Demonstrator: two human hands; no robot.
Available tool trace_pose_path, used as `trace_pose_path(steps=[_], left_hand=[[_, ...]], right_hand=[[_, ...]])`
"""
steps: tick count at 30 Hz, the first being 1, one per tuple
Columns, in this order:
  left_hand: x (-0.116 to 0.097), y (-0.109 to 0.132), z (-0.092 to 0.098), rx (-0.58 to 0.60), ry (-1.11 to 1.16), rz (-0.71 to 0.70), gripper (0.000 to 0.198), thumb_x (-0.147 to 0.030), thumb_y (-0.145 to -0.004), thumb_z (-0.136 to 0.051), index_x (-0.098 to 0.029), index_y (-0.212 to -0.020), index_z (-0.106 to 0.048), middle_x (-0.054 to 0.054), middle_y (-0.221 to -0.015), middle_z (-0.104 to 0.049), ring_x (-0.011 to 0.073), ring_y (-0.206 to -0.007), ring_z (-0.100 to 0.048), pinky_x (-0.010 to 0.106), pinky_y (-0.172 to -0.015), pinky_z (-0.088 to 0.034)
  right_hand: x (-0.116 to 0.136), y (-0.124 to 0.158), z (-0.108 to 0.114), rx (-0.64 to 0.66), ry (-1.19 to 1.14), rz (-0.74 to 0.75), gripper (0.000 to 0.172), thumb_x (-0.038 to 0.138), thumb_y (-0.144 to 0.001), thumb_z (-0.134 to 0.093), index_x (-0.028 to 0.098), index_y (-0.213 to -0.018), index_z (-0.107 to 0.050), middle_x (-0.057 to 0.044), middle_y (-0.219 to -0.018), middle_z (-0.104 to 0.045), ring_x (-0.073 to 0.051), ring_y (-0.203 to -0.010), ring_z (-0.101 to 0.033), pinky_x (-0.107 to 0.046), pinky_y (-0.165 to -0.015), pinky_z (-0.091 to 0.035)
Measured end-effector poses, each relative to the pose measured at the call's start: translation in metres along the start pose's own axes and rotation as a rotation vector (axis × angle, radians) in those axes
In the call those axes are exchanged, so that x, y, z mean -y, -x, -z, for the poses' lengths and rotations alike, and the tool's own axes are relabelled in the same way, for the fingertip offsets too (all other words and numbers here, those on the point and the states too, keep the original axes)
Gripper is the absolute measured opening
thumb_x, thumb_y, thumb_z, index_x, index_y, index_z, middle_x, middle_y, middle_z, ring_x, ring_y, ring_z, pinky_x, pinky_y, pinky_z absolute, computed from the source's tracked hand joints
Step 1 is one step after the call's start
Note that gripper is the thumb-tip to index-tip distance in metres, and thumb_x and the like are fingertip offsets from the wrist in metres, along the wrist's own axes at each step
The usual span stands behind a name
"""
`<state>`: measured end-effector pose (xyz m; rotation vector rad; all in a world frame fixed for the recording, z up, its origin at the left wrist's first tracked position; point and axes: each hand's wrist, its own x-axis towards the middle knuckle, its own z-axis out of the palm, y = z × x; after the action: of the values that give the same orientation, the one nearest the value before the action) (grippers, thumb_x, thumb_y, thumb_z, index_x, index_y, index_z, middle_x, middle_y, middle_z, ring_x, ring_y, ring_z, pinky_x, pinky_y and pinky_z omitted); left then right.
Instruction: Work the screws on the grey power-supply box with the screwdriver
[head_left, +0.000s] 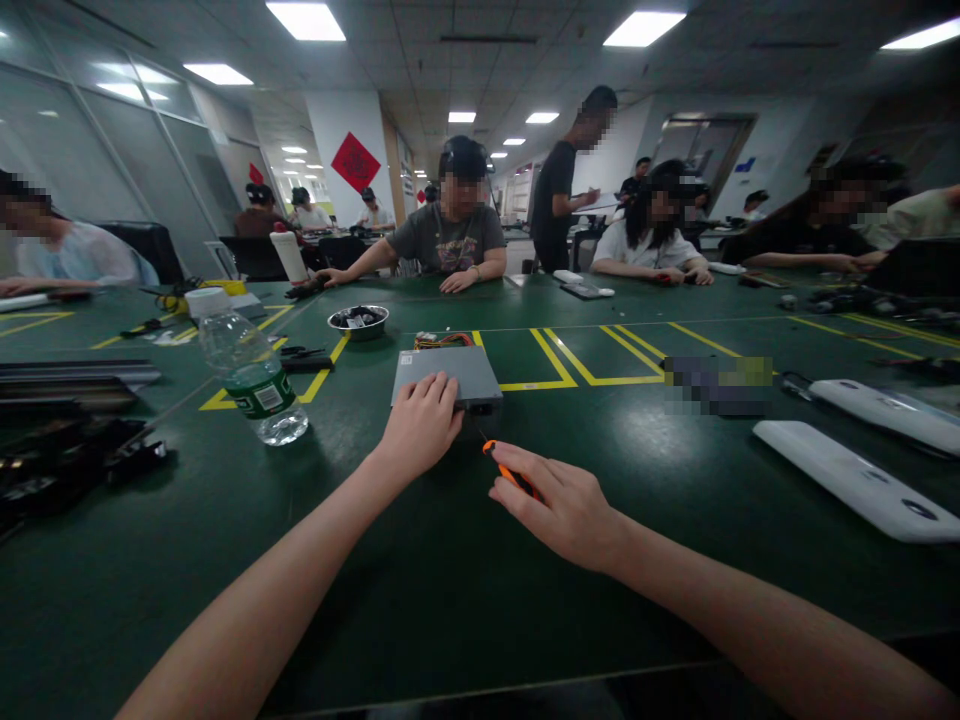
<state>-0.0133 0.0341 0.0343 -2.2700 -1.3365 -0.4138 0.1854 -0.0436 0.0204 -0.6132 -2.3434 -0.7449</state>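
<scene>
A grey metal computer power supply unit [472, 372] lies on the green table, with a bundle of coloured cables [444, 340] at its far side. My left hand [424, 425] grips its near left part, fingers over the top and thumb down at the front face, beside a black socket [480, 408]. My right hand [559, 500] is closed around a screwdriver [511, 475] with an orange and black handle. The thin shaft points up and left toward the unit's front face; whether its tip touches a screw is too small to tell.
A water bottle [251, 375] stands to the left, near a metal bowl [358, 322] of small dark parts. Dark metal pieces [67, 440] lie at far left. White elongated casings [855, 475] rest at right. Several people sit across the green table [420, 610], marked with yellow tape.
</scene>
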Motion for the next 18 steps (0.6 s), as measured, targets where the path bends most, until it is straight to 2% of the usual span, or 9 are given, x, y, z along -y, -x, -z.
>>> trace_pose_path(steps=[4, 8, 13, 18], left_hand=[[0.0, -0.0001, 0.0004, -0.003, 0.01, 0.003, 0.039, -0.031, -0.087, -0.039, -0.012, -0.121, -0.046, 0.015, -0.127, -0.05, 0.0253, -0.117, -0.046, 0.039, -0.092, -0.037], [-0.0003, 0.0, 0.0012, -0.007, 0.03, 0.005, 0.039, -0.031, -0.087, -0.039, -0.013, -0.12, -0.046, 0.014, -0.127, -0.05, 0.0253, -0.117, -0.046, 0.04, -0.092, -0.037], [-0.0019, 0.0002, 0.0006, -0.022, 0.042, 0.028, 0.038, -0.032, -0.088, -0.038, -0.013, -0.119, -0.047, 0.015, -0.127, -0.05, 0.0253, -0.117, -0.046, 0.04, -0.092, -0.037], [-0.0031, 0.0012, -0.0011, -0.047, 0.033, 0.051, 0.037, -0.033, -0.088, -0.038, -0.014, -0.118, -0.049, 0.013, -0.126, -0.052, 0.0253, -0.115, -0.047, 0.04, -0.091, -0.037]], right_hand=[[0.0027, -0.0014, 0.0009, 0.025, -0.027, 0.028, 0.015, 0.014, -0.084, -0.048, 0.017, -0.099, -0.05, -0.018, -0.112, -0.058, -0.025, -0.114, -0.051, -0.029, -0.077, -0.051], [0.0029, -0.0019, 0.0006, 0.003, 0.004, 0.048, 0.015, 0.011, -0.085, -0.045, 0.014, -0.098, -0.052, -0.018, -0.108, -0.061, -0.022, -0.109, -0.055, -0.023, -0.072, -0.052], [0.0, 0.0007, -0.0034, -0.022, 0.019, 0.024, 0.013, 0.013, -0.083, -0.051, 0.014, -0.096, -0.055, -0.016, -0.108, -0.062, -0.022, -0.107, -0.057, -0.025, -0.077, -0.052], [0.0015, -0.0025, -0.0004, -0.026, 0.005, 0.043, 0.012, 0.012, -0.083, -0.05, 0.014, -0.093, -0.056, -0.016, -0.104, -0.064, -0.022, -0.105, -0.058, -0.025, -0.074, -0.053]])
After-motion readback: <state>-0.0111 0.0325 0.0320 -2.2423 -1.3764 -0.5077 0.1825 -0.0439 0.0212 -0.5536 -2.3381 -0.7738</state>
